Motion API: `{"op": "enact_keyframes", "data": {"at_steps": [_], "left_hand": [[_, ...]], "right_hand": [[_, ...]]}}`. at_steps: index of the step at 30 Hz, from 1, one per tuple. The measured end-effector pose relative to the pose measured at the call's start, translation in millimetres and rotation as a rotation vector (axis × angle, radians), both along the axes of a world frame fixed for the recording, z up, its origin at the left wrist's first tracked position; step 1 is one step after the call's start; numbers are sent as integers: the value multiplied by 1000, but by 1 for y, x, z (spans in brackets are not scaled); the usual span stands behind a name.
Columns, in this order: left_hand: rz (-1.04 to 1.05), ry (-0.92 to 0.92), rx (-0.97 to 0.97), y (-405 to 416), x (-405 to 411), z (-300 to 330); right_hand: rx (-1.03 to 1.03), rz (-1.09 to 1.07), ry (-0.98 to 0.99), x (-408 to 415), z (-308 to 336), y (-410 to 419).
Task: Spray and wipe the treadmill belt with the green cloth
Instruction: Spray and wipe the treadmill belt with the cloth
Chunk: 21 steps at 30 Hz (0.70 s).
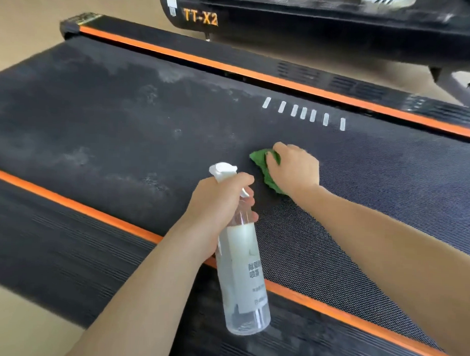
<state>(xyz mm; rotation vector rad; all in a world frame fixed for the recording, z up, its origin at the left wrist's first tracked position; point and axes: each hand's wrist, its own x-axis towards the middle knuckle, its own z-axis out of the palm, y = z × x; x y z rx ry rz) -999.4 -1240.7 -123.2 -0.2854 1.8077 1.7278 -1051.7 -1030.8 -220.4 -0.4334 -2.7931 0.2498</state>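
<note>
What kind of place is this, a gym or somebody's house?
Probably a gym or a home workout room; I cannot tell which. A treadmill belt with orange side strips fills the view, and a second black machine marked TT-X2 stands behind it.

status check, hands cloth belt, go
Left hand grips spray bottle. Right hand presses green cloth on belt. Whitish patches left of cloth. Nothing blocking.

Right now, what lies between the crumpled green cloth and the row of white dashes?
Head view: only bare black belt between green cloth and white dashes.
</note>
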Motion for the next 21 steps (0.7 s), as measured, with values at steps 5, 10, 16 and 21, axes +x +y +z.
{"op": "enact_keyframes", "data": {"at_steps": [5, 10, 16, 21], "left_hand": [[44, 44, 6, -10, -8, 10], [25, 63, -5, -25, -4, 8], [1, 62, 5, -25, -2, 10], [11, 59, 20, -30, -4, 11]], "right_hand": [[-23, 319, -54, 70, 10, -24], [-182, 117, 101, 54, 57, 5], [-55, 346, -354, 74, 66, -3], [-282, 366, -73, 74, 89, 1]]}}
